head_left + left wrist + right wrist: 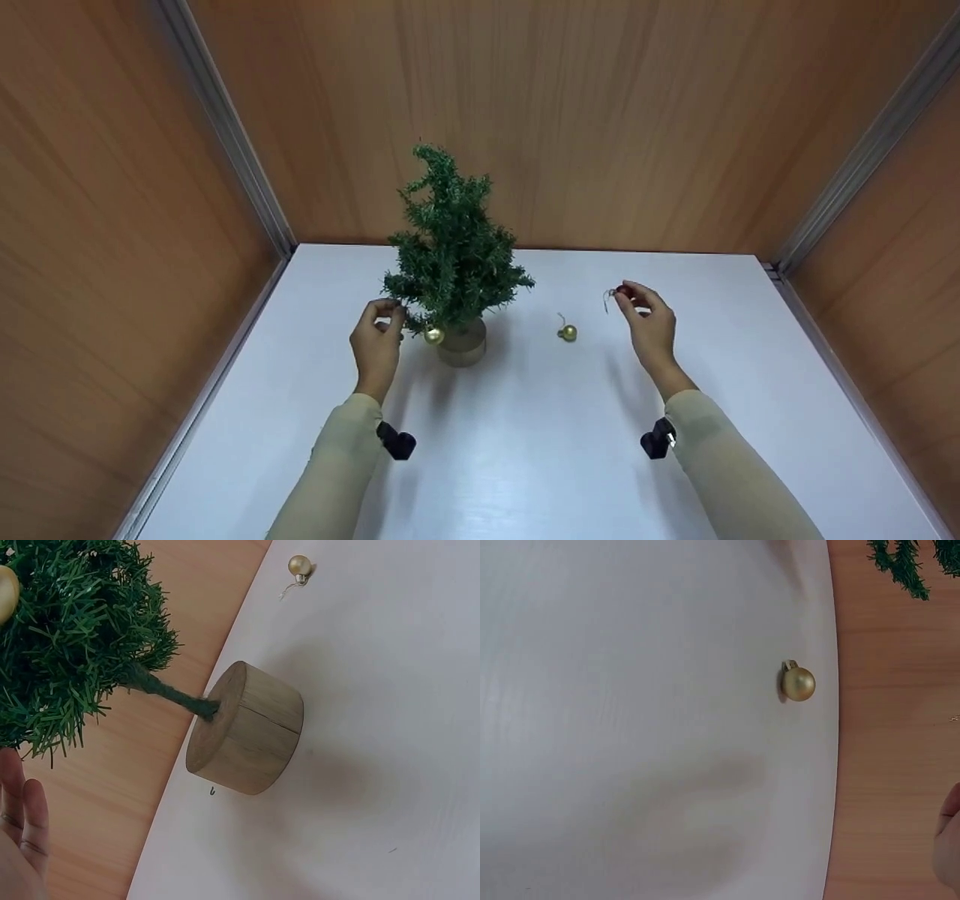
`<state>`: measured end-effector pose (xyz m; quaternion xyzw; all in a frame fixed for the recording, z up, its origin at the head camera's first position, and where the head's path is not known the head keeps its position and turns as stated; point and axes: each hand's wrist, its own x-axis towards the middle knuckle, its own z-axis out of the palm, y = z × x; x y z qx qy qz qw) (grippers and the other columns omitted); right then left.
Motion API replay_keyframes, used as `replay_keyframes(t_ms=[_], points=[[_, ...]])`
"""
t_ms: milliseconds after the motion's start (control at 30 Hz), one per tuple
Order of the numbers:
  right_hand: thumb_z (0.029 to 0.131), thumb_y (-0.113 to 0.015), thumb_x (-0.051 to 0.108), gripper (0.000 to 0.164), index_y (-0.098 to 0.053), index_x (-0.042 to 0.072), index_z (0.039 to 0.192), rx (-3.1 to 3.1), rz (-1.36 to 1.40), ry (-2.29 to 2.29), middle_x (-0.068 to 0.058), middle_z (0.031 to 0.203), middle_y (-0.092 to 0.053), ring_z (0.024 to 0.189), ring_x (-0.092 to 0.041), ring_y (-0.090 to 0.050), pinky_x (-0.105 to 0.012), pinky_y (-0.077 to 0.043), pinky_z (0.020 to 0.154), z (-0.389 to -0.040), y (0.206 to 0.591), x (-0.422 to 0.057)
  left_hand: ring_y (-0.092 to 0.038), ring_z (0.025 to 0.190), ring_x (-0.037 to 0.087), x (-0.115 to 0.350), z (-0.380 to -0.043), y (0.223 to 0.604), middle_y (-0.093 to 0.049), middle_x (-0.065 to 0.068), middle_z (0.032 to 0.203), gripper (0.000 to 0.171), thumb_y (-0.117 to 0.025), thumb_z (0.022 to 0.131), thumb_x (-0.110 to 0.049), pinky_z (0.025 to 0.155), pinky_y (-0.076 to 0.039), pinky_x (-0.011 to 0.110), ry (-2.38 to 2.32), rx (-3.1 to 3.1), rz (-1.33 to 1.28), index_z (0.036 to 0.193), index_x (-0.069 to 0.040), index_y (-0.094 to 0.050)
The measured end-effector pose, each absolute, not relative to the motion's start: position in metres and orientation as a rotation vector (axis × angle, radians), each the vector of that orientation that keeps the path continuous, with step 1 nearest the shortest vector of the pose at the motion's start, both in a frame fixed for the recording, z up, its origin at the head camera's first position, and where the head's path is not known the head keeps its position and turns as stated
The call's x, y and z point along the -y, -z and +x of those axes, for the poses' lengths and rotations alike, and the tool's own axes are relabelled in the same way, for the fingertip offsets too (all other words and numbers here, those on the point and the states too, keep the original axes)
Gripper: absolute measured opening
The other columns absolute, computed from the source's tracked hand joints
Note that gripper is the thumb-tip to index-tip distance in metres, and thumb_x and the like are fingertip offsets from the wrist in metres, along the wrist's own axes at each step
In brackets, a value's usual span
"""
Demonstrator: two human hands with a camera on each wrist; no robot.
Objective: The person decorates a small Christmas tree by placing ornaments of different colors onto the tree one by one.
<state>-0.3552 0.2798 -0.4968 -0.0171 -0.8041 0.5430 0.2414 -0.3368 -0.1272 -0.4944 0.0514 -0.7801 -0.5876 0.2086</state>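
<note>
A small green artificial Christmas tree (454,247) stands upright on a round wooden base (247,727). My left hand (379,349) is at its lower left, thumb and fingertips pinching the tip of a low branch, whose end is partly hidden by the fingers. Close beside that hand, a gold bauble (434,336) hangs low on the front of the tree. Over the right side of the table, my right hand (654,330) pinches a small dark red bauble (622,290) with its thin string loop dangling. Another gold bauble (799,684) lies on the table between tree and right hand.
The white table (510,450) is walled by wood panels (562,127) at the back and on both sides, with metal strips at the corners. A small green bit (212,791) lies beside the tree's base. Each sleeved wrist carries a black camera.
</note>
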Motion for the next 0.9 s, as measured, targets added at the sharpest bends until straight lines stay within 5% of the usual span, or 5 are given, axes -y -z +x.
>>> replay_keyframes(t_ms=[900], points=[[0.094,-0.068,0.033,0.037,-0.065,0.010,0.123,2.235,0.008,-1.507,-0.005,0.111,-0.066,0.097,-0.014,-0.057,-0.020,-0.045,0.081,-0.342,0.487,-0.269,-0.063,0.076,0.030,0.125,-0.337,0.490,-0.062,0.003,0.102,0.017,-0.059,0.100,-0.025,0.060,-0.047,0.025,1.652,2.169,0.137,0.112,-0.013,-0.062]])
